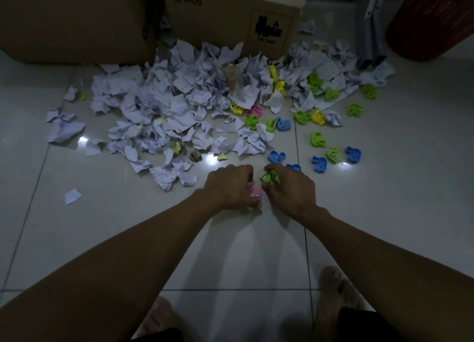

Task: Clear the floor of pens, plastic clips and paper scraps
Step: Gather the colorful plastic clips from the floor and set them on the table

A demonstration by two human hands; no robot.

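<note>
Head view: left hand (232,185) curls around a pink plastic clip (256,193) while right hand (289,187) pinches a green plastic clip (268,176), crumpled white paper scraps (179,105) heaped at twelve o'clock on the pale tiled floor (243,252).

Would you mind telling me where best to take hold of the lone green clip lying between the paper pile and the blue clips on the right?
Probably from straight above, pinching the green clip across its narrower sides: it lies flat on bare floor tile, with free space all around it.
</note>
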